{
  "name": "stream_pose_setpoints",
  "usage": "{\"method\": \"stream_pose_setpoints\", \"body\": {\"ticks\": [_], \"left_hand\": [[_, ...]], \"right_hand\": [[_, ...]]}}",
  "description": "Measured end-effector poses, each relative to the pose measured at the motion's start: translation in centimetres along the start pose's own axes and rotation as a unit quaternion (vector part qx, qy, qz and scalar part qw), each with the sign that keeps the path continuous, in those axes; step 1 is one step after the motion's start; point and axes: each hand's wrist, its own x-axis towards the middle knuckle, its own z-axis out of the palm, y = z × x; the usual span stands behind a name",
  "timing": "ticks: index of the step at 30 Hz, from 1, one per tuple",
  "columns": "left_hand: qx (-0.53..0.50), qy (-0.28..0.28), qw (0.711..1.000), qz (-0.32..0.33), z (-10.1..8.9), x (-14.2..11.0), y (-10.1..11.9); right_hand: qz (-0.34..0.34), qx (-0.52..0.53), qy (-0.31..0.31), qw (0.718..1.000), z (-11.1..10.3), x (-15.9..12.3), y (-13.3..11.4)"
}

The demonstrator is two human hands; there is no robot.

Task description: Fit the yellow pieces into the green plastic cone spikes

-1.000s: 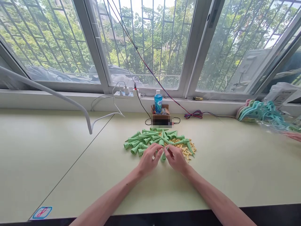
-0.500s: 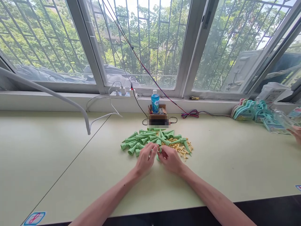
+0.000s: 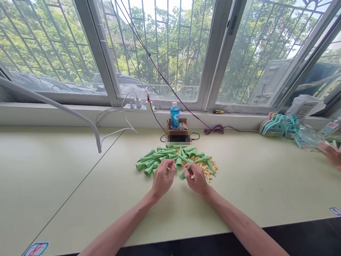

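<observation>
My right hand (image 3: 196, 178) grips a green plastic spike (image 3: 182, 175) whose round wide end points down and left, close above the table. Beside it, my left hand (image 3: 163, 177) has its thumb and fingertips drawn together; anything between them is too small to make out. Just beyond both hands lies a heap of hollow green cone-shaped spikes (image 3: 150, 165) with ribbed collars. Small yellow plastic pegs (image 3: 207, 170) are heaped on its right side, partly under the spikes and behind my right hand.
At the back, a blue-labelled bottle (image 3: 175, 116) stands in a small cardboard box (image 3: 183, 131). A coiled cable (image 3: 214, 128) lies to its right. Teal plastic hangers (image 3: 277, 124) and another person's hand (image 3: 331, 153) are far right. A white tube (image 3: 90, 124) overhangs the left.
My hands were together at a green part; now they are apart, with the spike in my right hand. The other person's hand has come further into view at the right.
</observation>
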Motion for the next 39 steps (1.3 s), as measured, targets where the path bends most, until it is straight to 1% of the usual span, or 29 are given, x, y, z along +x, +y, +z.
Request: {"method": "stream_pose_setpoints", "body": {"ticks": [3, 7, 11, 14, 17, 21, 23, 25, 27, 31, 33, 39], "left_hand": [[0.057, -0.008, 0.998, 0.017, -0.1, 0.0, -0.4], [0.135, -0.053, 0.989, 0.043, -0.2, 0.2, -0.8], [0.196, -0.101, 0.975, 0.033, -0.2, 0.0, -1.1], [0.208, -0.126, 0.97, 0.021, -0.1, -0.2, -1.2], [0.196, -0.135, 0.971, 0.014, -0.1, -0.3, -1.4], [0.172, -0.134, 0.976, 0.005, -0.2, -0.3, -1.6], [0.168, -0.137, 0.976, 0.002, -0.2, -0.2, -1.7], [0.17, -0.14, 0.976, 0.002, -0.2, -0.2, -1.6], [0.172, -0.143, 0.975, 0.007, -0.1, -0.2, -1.6], [0.183, -0.151, 0.971, 0.019, -0.1, -0.2, -1.5], [0.188, -0.158, 0.969, 0.02, -0.1, -0.1, -1.5], [0.178, -0.165, 0.97, 0.015, -0.2, -0.2, -1.5]], "right_hand": [[0.0, 0.003, -0.009, 1.0, 0.0, -0.1, 0.1], [-0.001, 0.001, -0.022, 1.0, 0.1, -0.1, 0.1], [-0.02, -0.004, -0.026, 0.999, 0.1, -0.1, 0.1], [-0.041, -0.016, -0.017, 0.999, -0.3, 0.2, 0.3], [-0.041, -0.047, 0.022, 0.998, -1.2, 1.0, 1.1], [0.009, -0.114, 0.101, 0.988, -3.4, 2.9, 3.5], [0.026, -0.146, 0.125, 0.981, -4.5, 3.7, 5.0], [0.039, -0.163, 0.122, 0.978, -5.3, 4.2, 6.6], [0.052, -0.17, 0.106, 0.978, -5.9, 4.4, 8.0], [0.075, -0.167, 0.055, 0.982, -6.1, 4.4, 10.1], [0.082, -0.169, 0.029, 0.982, -6.0, 4.4, 10.8], [0.075, -0.169, -0.009, 0.983, -5.8, 4.5, 11.4]]}}
